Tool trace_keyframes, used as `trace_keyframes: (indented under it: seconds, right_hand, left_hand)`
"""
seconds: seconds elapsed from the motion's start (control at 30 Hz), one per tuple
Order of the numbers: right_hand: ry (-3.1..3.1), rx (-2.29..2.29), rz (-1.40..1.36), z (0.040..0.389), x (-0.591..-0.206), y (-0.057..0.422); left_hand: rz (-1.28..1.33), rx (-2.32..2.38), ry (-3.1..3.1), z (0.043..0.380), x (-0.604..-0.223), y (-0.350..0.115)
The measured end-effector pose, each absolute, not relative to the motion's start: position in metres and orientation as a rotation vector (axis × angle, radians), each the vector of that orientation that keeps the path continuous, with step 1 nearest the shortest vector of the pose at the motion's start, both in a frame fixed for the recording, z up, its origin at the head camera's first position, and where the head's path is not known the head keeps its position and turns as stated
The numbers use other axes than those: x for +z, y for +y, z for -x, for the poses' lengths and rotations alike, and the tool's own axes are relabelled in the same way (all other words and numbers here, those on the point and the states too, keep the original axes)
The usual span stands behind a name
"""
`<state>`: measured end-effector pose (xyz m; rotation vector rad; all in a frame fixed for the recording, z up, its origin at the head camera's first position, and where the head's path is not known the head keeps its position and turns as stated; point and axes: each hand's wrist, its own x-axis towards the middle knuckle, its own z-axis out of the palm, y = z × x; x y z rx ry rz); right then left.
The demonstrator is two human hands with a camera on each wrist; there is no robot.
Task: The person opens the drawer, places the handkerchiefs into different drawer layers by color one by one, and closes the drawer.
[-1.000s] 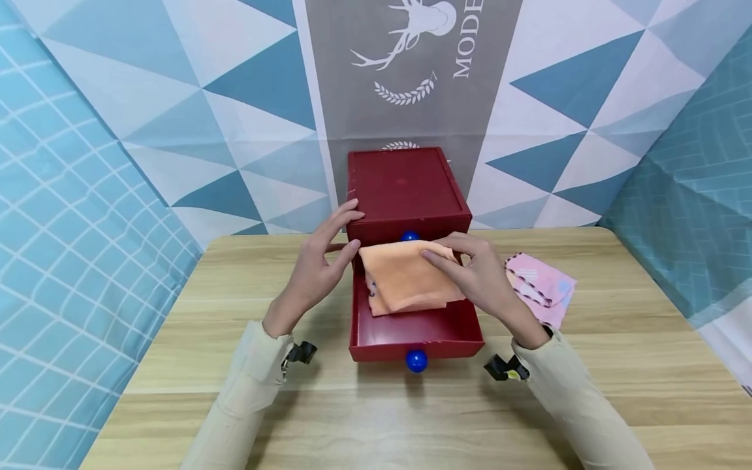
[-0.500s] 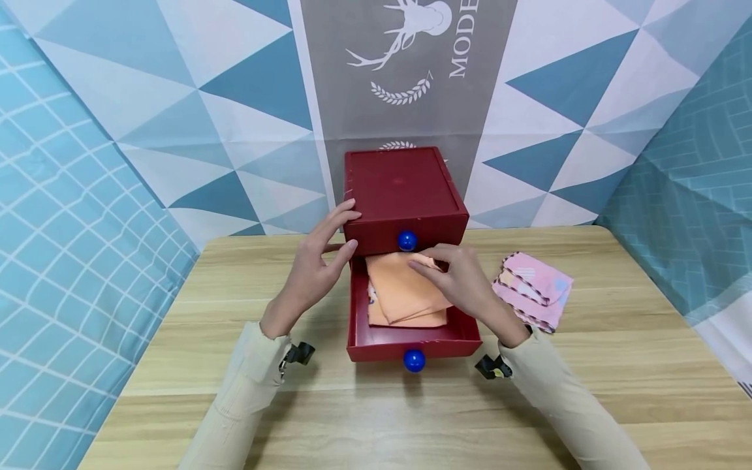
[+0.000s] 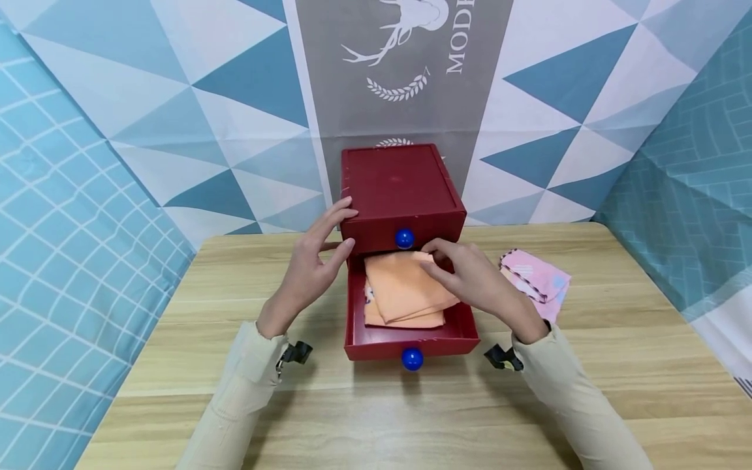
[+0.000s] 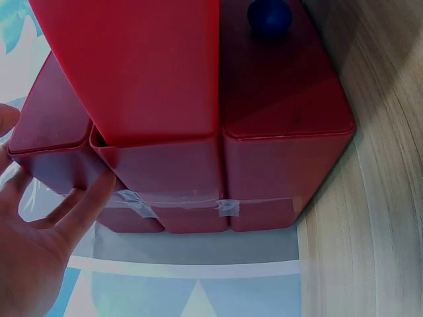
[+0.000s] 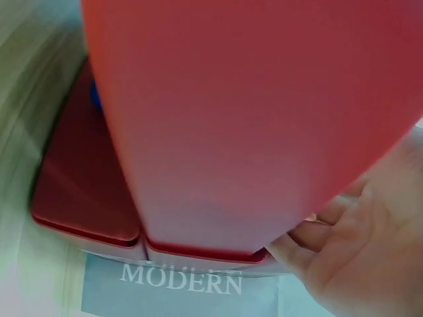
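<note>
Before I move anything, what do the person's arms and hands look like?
Both arms wear long, pale beige sleeves. The left hand and right hand are bare, without gloves. At each cuff sits a small black device, on the left and on the right. No cables show.

Head cam's highest and farthest back, looking forward and down over the counter (image 3: 376,418) to its far edge. Left wrist cam (image 3: 297,352) and right wrist cam (image 3: 504,358) sit sideways, super close, flanking the red drawer unit (image 3: 399,183) all three catch.
</note>
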<state>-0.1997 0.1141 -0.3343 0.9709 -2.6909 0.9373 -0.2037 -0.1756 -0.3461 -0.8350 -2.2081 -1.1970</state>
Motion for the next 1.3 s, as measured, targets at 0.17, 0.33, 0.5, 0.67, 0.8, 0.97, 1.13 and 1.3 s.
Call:
trace_keyframes:
  seconds: [0.17,0.33,0.5,0.67,0.8,0.97,1.13,1.3]
  right_hand:
    - [-2.685,0.782,-1.007,0.202,-0.342,0.109]
    - [-2.631,0.587,-1.008,0.201,-0.346,0.106]
    - [-2.576,0.443,-0.911,0.194,-0.337,0.111]
    - [-2.564,0.425,-0.891,0.186,-0.324,0.119]
    - [-2.604,0.322,-0.972,0.184,-0.324,0.117]
    - [-2.734,0.117,-1.023,0.183,-0.333,0.11]
    - [-2.746,0.129,-1.018,0.179,-0.335,0.108]
    - [-2.681,0.299,-1.015,0.172,-0.322,0.114]
  left_hand:
    - [0.839,-1.2,-2.205,0.204,-0.346,-0.176]
    - [0.837,-1.204,-2.208,0.203,-0.346,-0.176]
    - [0.84,-1.201,-2.211,0.203,-0.347,-0.175]
    - [0.841,-1.201,-2.213,0.204,-0.346,-0.176]
    - [0.836,-1.206,-2.214,0.204,-0.346,-0.176]
    - [0.829,-1.209,-2.212,0.204,-0.346,-0.177]
    - [0.841,-1.199,-2.201,0.206,-0.347,-0.177]
    - [0.851,-1.189,-2.197,0.206,-0.348,-0.177]
